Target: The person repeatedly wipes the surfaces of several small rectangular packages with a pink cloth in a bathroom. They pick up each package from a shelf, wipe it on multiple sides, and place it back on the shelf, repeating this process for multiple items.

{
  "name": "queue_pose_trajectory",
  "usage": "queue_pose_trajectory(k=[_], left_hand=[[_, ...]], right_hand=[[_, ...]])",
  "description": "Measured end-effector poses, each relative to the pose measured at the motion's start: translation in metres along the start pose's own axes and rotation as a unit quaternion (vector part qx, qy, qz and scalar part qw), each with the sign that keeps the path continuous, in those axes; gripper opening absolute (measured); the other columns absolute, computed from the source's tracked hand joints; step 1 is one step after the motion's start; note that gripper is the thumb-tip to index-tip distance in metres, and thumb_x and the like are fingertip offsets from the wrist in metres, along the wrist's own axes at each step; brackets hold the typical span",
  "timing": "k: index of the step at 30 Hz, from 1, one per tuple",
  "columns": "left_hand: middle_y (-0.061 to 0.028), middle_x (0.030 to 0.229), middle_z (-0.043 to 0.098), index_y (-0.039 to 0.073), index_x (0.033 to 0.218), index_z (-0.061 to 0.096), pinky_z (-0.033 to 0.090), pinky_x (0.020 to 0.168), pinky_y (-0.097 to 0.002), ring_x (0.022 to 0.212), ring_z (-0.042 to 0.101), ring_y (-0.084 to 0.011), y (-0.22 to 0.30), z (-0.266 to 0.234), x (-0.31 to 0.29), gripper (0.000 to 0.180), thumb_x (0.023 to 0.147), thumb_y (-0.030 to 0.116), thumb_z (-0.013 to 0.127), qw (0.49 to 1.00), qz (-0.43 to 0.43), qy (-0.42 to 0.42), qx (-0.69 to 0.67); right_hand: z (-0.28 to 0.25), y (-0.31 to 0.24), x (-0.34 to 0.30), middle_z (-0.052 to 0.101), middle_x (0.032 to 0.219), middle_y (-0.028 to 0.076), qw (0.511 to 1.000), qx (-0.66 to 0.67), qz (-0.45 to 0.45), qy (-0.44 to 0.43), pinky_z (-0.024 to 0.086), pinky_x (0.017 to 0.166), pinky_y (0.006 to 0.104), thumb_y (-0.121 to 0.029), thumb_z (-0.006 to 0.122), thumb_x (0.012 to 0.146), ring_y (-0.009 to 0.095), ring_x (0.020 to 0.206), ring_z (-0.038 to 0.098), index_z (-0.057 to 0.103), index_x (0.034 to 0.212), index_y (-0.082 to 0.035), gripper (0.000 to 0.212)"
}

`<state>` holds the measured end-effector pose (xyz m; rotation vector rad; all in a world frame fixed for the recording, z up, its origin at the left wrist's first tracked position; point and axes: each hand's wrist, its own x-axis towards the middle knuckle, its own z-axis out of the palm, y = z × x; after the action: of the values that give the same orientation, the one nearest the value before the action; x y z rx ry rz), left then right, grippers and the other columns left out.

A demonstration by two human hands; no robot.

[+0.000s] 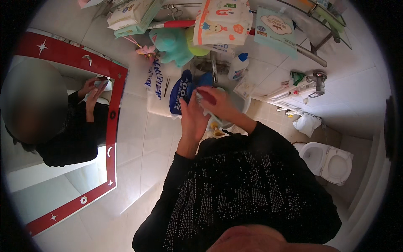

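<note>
In front of my chest, both hands are raised together over the washbasin. My right hand is closed around a small flat thing, dark red with a pale edge; its kind cannot be made out. The fingers of my left hand are up against the pale side of that thing and hold it from the left. Something whitish shows below it, between the two palms. Just beyond my left fingers is a soft white package with blue print, bearing a dark blue label.
A metal tap and a white bottle with a blue cap stand behind the basin. Wipes packs and a turquoise toy are above. A red-framed mirror hangs left; a toilet stands right.
</note>
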<state>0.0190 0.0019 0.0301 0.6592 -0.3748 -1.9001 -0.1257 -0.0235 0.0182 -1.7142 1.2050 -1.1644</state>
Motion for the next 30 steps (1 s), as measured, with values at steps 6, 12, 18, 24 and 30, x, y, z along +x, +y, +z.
queue_pose_trajectory(k=[6,12,18,24,30], left_hand=[[-0.0127,0.137,0.051,0.002,0.136,0.049,0.04,0.102,-0.0339,0.123,0.05,-0.0233,0.021,-0.011,-0.006,0.043,0.099,0.022,0.056,0.784,0.242,0.047,0.57],[-0.0157,0.099,0.065,0.0,0.102,0.062,0.05,0.073,-0.0354,0.086,0.064,-0.026,0.022,0.001,0.005,0.02,0.091,0.016,0.066,0.73,0.216,0.038,0.647],[-0.0159,0.092,0.064,0.0,0.1,0.062,0.051,0.071,-0.0391,0.084,0.063,-0.0346,0.021,0.004,0.011,0.018,0.088,0.011,0.07,0.621,0.344,0.028,0.703],[-0.0165,0.092,0.064,-0.001,0.1,0.063,0.051,0.071,-0.0371,0.08,0.064,-0.031,0.017,0.018,0.015,0.016,0.089,0.009,0.068,0.603,0.364,-0.001,0.71],[-0.0126,0.088,0.063,-0.001,0.098,0.062,0.05,0.065,-0.0317,0.076,0.062,-0.023,0.022,0.028,0.001,0.012,0.091,0.008,0.066,0.599,0.395,0.028,0.696]], right_hand=[[-0.038,0.017,0.005,0.068,0.104,0.005,0.938,0.246,0.214,-0.118,0.05,0.083,0.0269,-0.015,0.063,0.091,0.011,0.093,0.062,0.06,0.126,-0.002,0.038],[-0.045,0.013,0.007,0.068,0.1,0.004,0.939,0.227,0.22,-0.137,0.05,0.08,0.0257,-0.022,0.062,0.094,0.011,0.089,0.062,0.065,0.119,-0.003,0.031],[-0.059,0.014,0.018,0.068,0.091,0.003,0.982,0.112,0.138,-0.064,0.049,0.07,0.0249,-0.031,0.063,0.094,0.009,0.08,0.061,0.067,0.117,-0.005,0.035],[-0.05,-0.001,0.003,0.054,0.064,0.0,0.993,0.026,0.077,-0.087,0.041,0.054,0.0305,-0.039,0.074,0.086,0.01,0.058,0.049,0.067,0.1,-0.004,0.038],[-0.059,-0.013,-0.028,0.051,0.058,0.004,0.986,-0.01,0.101,-0.135,0.04,0.053,0.0318,-0.04,0.077,0.082,0.012,0.054,0.05,0.062,0.083,-0.003,0.04]])
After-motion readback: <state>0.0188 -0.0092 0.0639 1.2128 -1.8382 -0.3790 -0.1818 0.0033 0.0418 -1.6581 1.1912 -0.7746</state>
